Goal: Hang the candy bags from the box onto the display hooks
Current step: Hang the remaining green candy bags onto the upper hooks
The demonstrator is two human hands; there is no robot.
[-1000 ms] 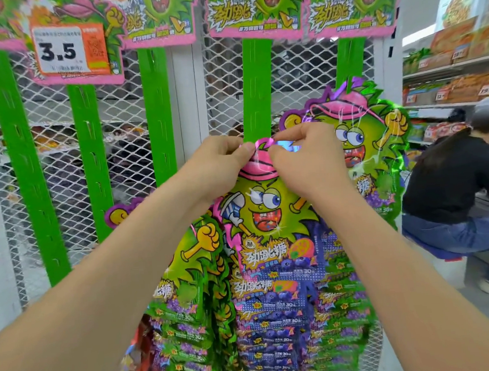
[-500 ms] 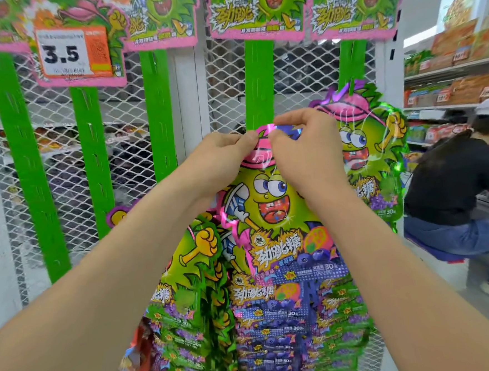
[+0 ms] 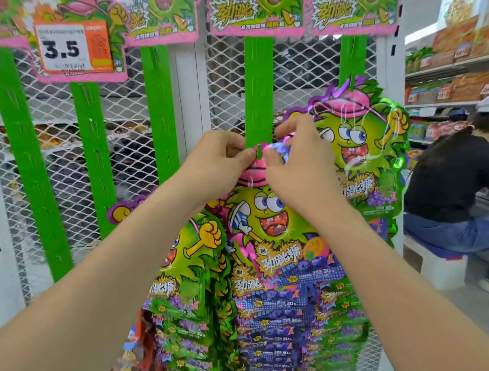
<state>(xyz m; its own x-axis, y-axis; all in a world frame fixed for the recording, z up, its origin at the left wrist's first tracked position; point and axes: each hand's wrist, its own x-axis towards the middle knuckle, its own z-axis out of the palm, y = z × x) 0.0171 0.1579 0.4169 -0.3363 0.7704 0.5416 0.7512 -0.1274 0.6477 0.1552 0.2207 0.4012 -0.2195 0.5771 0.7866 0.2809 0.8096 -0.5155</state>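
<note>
1: Two hands, one bag. In the head view the left hand [image 3: 221,161] and right hand [image 3: 296,164] both have a pinching grip on the pink cap at the top of the candy bag [image 3: 269,221], one on either side of the middle green strip [image 3: 261,91]. A small green hook tab [image 3: 259,153] shows between their fingertips, poking through the cap.

2: So which way does the bag lie from the grip?

1: Straight down. Its long axis runs vertical, in line with the strip. The body of the bag hangs below both hands, in front of the bags already hung there. Neither hand is nearer, they're level and on the same top edge. My guess is the tab's through the hole, so what's left is seating the cap down on it and letting go.

2: Counts?

1: Five green strips. Three show hanging stacks, too overlapped to count bag by bag. The right stack's top bag [image 3: 359,148] sits just beside the right hand. One price tag [image 3: 73,48] reading 3.5. One other person [image 3: 454,188] sitting off to the right. The box isn't in view.
</note>
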